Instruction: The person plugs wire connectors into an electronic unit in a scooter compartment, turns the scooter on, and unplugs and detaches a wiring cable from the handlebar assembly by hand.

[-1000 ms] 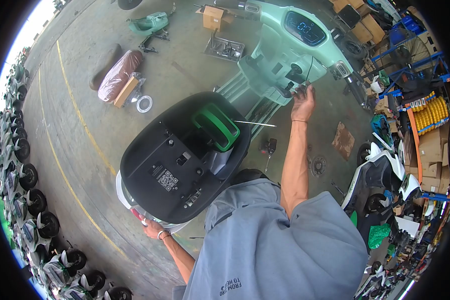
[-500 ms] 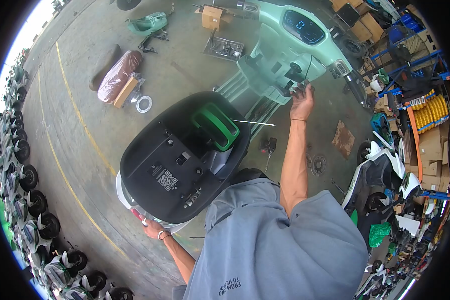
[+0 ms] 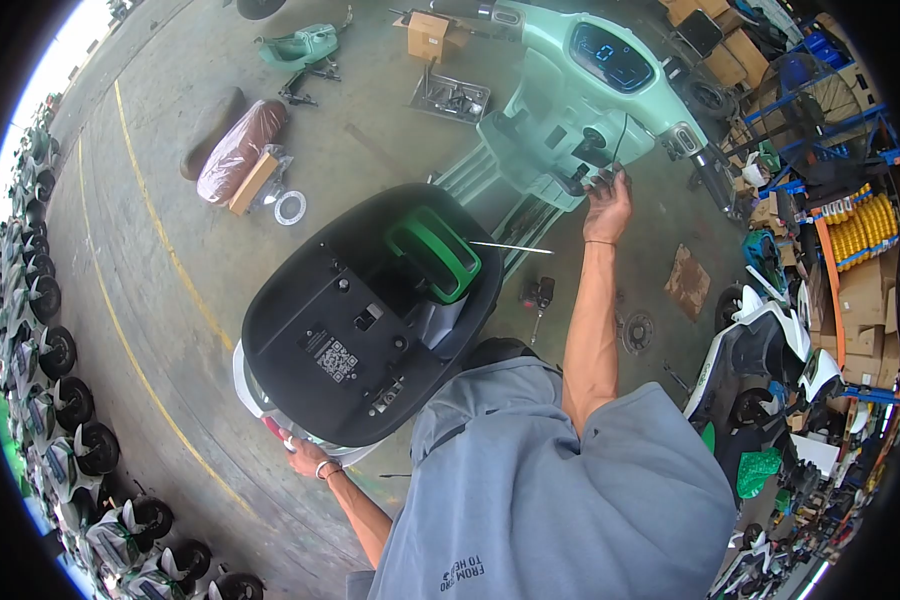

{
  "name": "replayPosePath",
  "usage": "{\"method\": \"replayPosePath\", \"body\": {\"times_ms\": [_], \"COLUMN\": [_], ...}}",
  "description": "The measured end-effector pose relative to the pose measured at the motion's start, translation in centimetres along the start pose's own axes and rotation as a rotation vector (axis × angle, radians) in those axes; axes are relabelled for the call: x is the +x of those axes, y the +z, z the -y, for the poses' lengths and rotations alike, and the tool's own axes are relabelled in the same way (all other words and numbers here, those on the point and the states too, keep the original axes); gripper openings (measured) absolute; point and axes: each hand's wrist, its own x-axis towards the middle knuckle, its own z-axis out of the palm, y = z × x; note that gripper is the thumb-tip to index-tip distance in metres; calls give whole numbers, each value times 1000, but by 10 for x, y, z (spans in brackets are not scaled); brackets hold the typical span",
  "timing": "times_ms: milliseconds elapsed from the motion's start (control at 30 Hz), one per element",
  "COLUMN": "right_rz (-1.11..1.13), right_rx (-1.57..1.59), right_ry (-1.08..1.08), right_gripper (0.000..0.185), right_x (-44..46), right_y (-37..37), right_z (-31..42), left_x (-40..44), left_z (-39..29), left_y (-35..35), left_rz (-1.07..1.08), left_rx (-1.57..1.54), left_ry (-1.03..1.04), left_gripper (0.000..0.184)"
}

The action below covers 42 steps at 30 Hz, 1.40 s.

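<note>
A mint-green scooter [image 3: 540, 110] stands before me, its dash display lit. My right hand [image 3: 607, 205] is raised at the inner front panel, its fingers curled and pressed together near a thin black cable [image 3: 620, 138] and small black fittings. What lies in those fingers is too small to make out. At the tail, my left hand [image 3: 308, 458] is closed around the white rear edge [image 3: 245, 385], beside a red light [image 3: 274, 428]. Between my hands is the black under-seat compartment [image 3: 370, 330] with a green handle [image 3: 440, 255] inside. A thin metal rod [image 3: 510, 247] sticks out from its side.
A power drill [image 3: 540, 295] and a metal disc [image 3: 637, 332] lie on the floor at right. A wrapped seat [image 3: 242, 150], cardboard box [image 3: 427, 38] and parts tray [image 3: 450, 98] lie ahead. Parked scooters [image 3: 100, 450] line the left; shelving [image 3: 870, 230] stands right.
The view has shifted very slightly. Both hands keep their places, the right at the front panel and the left at the tail.
</note>
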Motion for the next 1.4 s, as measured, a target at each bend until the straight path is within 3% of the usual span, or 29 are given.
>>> {"method": "replayPosePath", "body": {"times_ms": [1400], "right_rz": [18], "right_rx": [-34], "right_ry": [-68], "right_gripper": [29], "right_x": [-1], "right_y": [11], "right_z": [3], "left_x": [1], "left_z": [2], "left_y": [2], "left_rz": [-12], "left_rx": [13], "left_ry": [6], "left_gripper": [77]}}
